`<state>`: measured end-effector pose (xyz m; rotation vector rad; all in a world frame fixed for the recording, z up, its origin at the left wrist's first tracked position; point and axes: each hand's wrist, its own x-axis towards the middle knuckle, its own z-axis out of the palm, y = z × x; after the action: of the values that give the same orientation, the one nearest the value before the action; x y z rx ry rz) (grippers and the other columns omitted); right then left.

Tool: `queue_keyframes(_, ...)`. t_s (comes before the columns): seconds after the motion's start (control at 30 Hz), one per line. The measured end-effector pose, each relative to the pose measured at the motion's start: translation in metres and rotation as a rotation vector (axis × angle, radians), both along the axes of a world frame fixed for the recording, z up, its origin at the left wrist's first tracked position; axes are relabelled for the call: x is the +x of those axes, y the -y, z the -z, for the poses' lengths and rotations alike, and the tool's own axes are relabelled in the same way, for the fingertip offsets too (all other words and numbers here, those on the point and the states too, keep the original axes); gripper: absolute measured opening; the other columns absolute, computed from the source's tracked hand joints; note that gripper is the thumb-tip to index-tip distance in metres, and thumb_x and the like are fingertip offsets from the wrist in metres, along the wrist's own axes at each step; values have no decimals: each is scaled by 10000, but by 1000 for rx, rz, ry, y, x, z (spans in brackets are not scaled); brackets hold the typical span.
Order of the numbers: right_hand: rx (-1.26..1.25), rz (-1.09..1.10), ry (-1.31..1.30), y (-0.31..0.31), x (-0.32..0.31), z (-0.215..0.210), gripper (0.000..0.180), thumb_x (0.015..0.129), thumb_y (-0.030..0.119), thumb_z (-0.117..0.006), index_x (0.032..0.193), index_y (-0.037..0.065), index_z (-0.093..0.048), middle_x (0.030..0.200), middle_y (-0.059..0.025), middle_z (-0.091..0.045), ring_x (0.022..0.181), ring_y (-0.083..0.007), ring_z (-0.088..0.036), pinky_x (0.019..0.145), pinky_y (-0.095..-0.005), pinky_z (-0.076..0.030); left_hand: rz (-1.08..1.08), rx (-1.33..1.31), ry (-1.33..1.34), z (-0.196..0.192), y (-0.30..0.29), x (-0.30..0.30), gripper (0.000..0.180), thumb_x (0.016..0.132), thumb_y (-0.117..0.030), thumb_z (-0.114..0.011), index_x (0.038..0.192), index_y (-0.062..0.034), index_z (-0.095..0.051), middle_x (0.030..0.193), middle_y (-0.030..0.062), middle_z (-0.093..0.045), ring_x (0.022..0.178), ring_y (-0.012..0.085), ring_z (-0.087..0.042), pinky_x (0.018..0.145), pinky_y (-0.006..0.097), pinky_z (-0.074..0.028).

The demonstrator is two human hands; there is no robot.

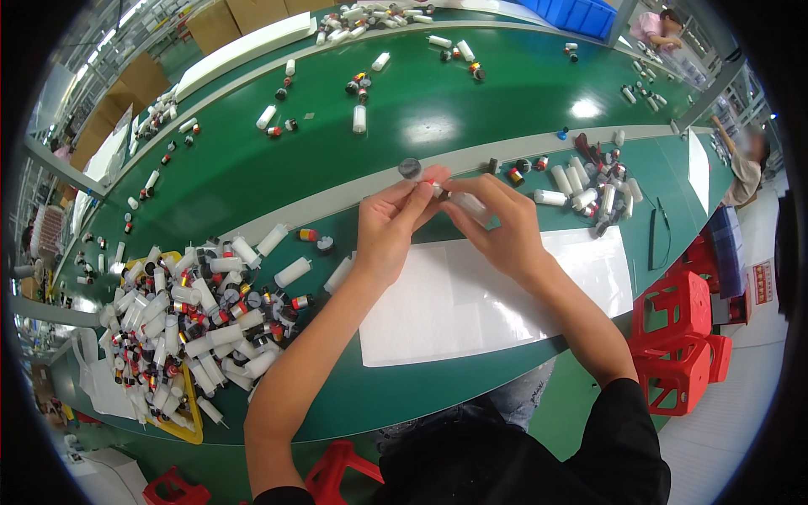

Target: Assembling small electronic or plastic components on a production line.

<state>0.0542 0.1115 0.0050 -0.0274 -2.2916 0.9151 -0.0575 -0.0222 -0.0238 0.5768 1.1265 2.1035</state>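
Note:
Above the far edge of a white sheet (471, 295), my two hands meet at chest height. My left hand (385, 231) is closed on a small part with a dark grey, clear-rimmed round cap (410, 169) rising past its fingers. A small red-and-white piece (434, 187) shows between the fingertips of both hands; which hand grips it, I cannot tell. Closed around a translucent white tube (473, 207) is my right hand (507, 225). Part of the tube is hidden by its fingers. Another white tube (338, 274) lies beside my left wrist.
A large pile of white tubes and red-black pieces (202, 316) fills and overflows a yellow tray (195, 412) at left. A smaller tube cluster (589, 189) lies at right, near a thin black tool (659, 231). Parts dot the green belt (320, 156) beyond. Red stools (673, 316) stand right.

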Motion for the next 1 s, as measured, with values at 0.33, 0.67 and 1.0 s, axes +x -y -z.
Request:
queue_keyframes(0.33,58,-139,-36,-12,-5,7,309,784,-56,-740,1073,45,-701,1040,-102,-684,882,-240,-679,727,-308,-544,87,-4,147,12,2,-9,334,1036,-165,-509,1302,26,-575,1280,177,-623,1161,193,-616,1049,299,-497)
queue_keyframes(0.67,-35,118,247,0,23,-43,445,805,47,-758,1235,88,-648,1172,-102,-630,919,-256,-629,827,-336,-512,-60,-61,-117,16,-8,-5,271,979,-122,-621,1186,48,-661,1081,139,-714,983,164,-686,897,289,-579)
queue_keyframes(1.0,303,213,400,72,111,-1,256,792,14,-737,1045,24,-704,998,-91,-644,842,-261,-632,711,-383,-519,-35,-26,-199,20,-19,1,222,960,-72,-627,1133,58,-679,1036,120,-720,935,156,-690,838,276,-584)
